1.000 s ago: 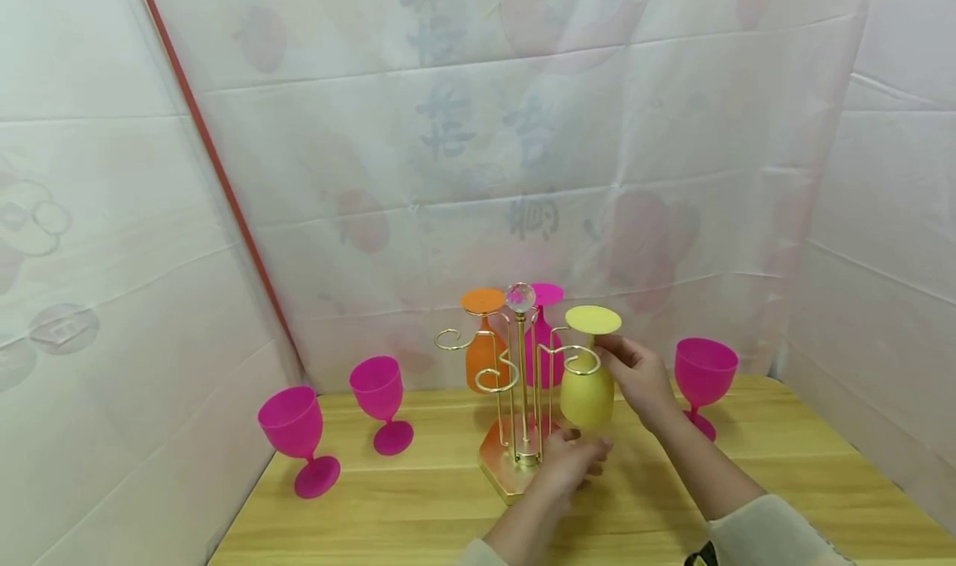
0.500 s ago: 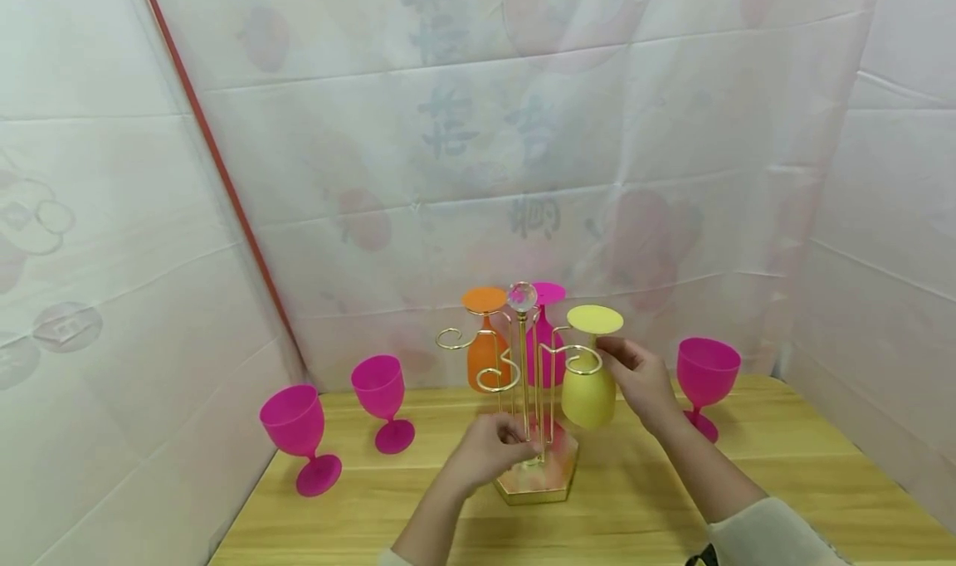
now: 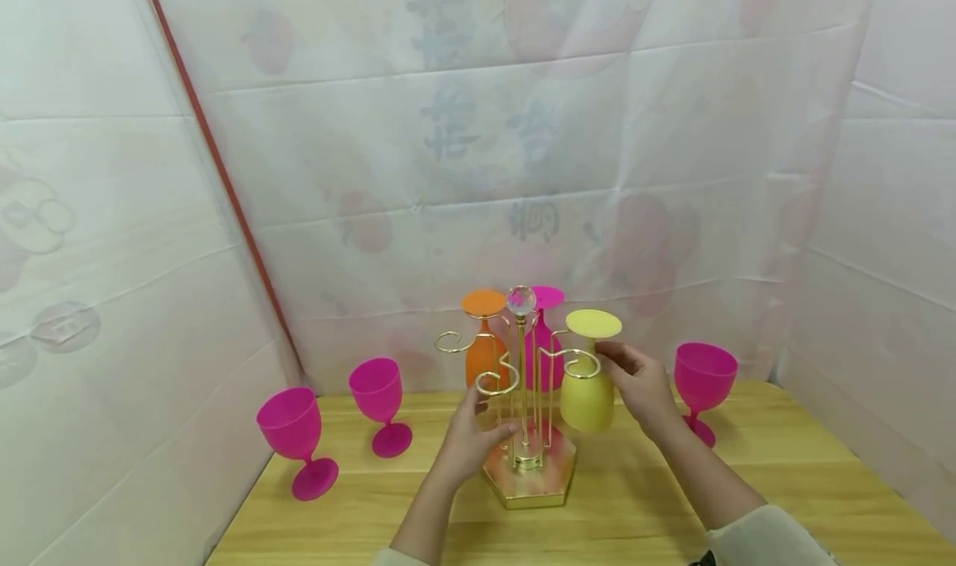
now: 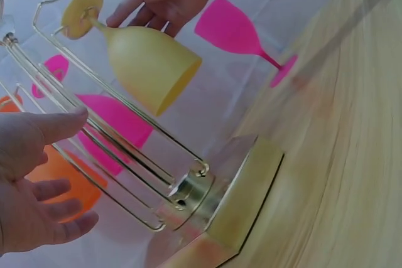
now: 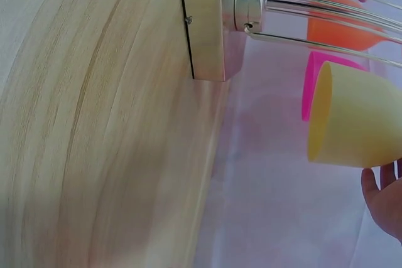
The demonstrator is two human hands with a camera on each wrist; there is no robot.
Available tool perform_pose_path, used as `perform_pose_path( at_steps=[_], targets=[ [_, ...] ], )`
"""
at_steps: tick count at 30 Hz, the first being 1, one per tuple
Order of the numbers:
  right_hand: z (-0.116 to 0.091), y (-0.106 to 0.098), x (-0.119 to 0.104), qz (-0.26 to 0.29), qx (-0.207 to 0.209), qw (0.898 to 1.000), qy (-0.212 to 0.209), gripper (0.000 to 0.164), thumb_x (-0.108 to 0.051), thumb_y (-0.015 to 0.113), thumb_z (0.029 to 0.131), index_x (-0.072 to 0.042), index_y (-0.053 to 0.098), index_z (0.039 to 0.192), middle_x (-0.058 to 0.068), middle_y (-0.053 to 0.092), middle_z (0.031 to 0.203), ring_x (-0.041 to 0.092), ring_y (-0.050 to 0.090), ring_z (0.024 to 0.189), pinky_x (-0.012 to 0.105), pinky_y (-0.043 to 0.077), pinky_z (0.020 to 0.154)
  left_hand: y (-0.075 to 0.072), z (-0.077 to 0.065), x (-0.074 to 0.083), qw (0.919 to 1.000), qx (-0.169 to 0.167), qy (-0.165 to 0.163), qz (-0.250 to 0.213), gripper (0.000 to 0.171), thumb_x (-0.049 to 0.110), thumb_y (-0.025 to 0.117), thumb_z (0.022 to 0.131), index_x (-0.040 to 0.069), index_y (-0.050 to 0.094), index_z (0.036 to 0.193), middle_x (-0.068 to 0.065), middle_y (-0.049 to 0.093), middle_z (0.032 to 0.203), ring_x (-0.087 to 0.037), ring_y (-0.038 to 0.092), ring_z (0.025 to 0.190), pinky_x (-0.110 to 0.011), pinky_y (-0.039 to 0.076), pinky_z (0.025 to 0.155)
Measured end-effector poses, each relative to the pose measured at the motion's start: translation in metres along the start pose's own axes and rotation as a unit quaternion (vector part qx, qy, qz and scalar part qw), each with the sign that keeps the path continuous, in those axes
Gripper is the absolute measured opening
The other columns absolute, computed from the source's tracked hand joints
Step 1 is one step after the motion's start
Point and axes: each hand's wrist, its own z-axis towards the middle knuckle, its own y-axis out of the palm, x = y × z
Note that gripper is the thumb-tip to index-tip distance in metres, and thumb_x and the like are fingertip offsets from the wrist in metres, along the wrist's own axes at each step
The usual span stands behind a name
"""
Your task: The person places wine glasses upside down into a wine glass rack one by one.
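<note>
A gold wire glass rack (image 3: 529, 500) with a clear ball on top stands mid-table. On its right side a yellow goblet (image 3: 587, 400) hangs upside down, foot uppermost. My right hand (image 3: 641, 387) pinches it near the stem with the fingertips; in the right wrist view its fingers (image 5: 384, 208) lie against the bowl. My left hand (image 3: 465, 437) is at the rack's left side, thumb and fingers spread apart around the wires, nothing held. An orange goblet (image 3: 484, 363) and a pink goblet (image 3: 548, 358) hang upside down at the rack's back, partly hidden by wires.
Two pink goblets stand upright at the left, one nearer (image 3: 291, 423) and one farther back (image 3: 377, 387). Another upright pink goblet (image 3: 704, 375) is just right of my right hand. White printed cloth (image 3: 448, 176) encloses the wooden table (image 3: 642, 508) behind and at the sides.
My left hand has moved from the rack's front right round to its left side, its fingers now spread. The rack's base has turned. My right hand stays at the yellow goblet.
</note>
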Motion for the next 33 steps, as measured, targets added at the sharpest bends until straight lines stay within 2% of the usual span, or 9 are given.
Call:
perform_pose_path(
  at_steps=[3,8,11,14,18,25,33],
  targets=[
    [-0.001,-0.001,-0.001,0.001,0.006,1.000,0.007,0.039,-0.032,0.065,0.096,-0.005,0.066,0.123,-0.001,0.068,0.115,-0.003,0.060,0.101,0.011,0.050,0.086,0.003,0.002,-0.003,0.9996,-0.005,0.004,-0.028,0.065,0.024,0.078,0.085,0.017,0.045,0.141,-0.013,0.054,0.135,-0.041,0.048,0.128,-0.055,0.048,0.099],
    [-0.005,0.000,-0.004,0.019,0.018,0.999,0.022,0.045,-0.036,0.065,0.094,-0.005,0.063,0.127,0.000,0.068,0.118,-0.003,0.060,0.103,0.010,0.049,0.087,0.005,0.002,-0.006,0.9979,0.001,0.007,-0.064,0.060,0.018,0.075,0.087,0.009,0.047,0.139,-0.017,0.058,0.126,-0.041,0.053,0.123,-0.048,0.051,0.099],
    [-0.008,0.000,-0.003,0.031,0.027,0.999,0.016,0.046,-0.035,0.065,0.095,-0.003,0.062,0.129,0.002,0.068,0.119,-0.002,0.060,0.105,0.010,0.049,0.088,0.008,0.003,-0.007,0.9973,0.011,0.010,-0.072,0.057,0.014,0.075,0.088,0.007,0.048,0.138,-0.017,0.060,0.122,-0.040,0.055,0.120,-0.047,0.051,0.098],
    [-0.011,-0.001,-0.001,0.031,0.039,0.999,0.004,0.045,-0.034,0.064,0.096,-0.003,0.062,0.129,0.004,0.068,0.121,-0.001,0.061,0.105,0.011,0.049,0.088,0.011,0.003,-0.007,0.9965,0.018,0.009,-0.081,0.054,0.014,0.075,0.087,0.009,0.051,0.136,-0.015,0.061,0.120,-0.038,0.056,0.118,-0.045,0.052,0.097],
    [-0.016,0.000,0.001,0.018,0.057,0.998,-0.004,0.042,-0.034,0.064,0.096,-0.007,0.064,0.128,0.006,0.067,0.122,-0.001,0.061,0.106,0.010,0.049,0.088,0.014,0.002,-0.004,0.9964,0.028,0.003,-0.080,0.052,0.013,0.074,0.088,0.011,0.053,0.135,-0.015,0.062,0.120,-0.036,0.057,0.117,-0.043,0.054,0.095],
    [-0.021,0.003,0.002,0.022,0.083,0.996,0.001,0.043,-0.033,0.065,0.095,-0.007,0.063,0.129,0.011,0.065,0.128,-0.002,0.060,0.108,0.009,0.048,0.088,0.016,-0.002,0.005,0.9966,0.037,0.001,-0.074,0.051,0.006,0.071,0.088,0.005,0.051,0.135,-0.024,0.060,0.121,-0.044,0.056,0.116,-0.050,0.052,0.096],
    [-0.024,0.005,0.002,0.012,0.129,0.991,-0.016,0.035,-0.027,0.067,0.094,-0.006,0.067,0.123,0.012,0.067,0.122,0.000,0.063,0.101,0.010,0.050,0.086,0.016,0.002,-0.009,0.9978,0.030,0.011,-0.058,0.050,0.018,0.074,0.088,0.013,0.053,0.134,-0.017,0.062,0.118,-0.036,0.058,0.114,-0.044,0.054,0.095]
  ],
)
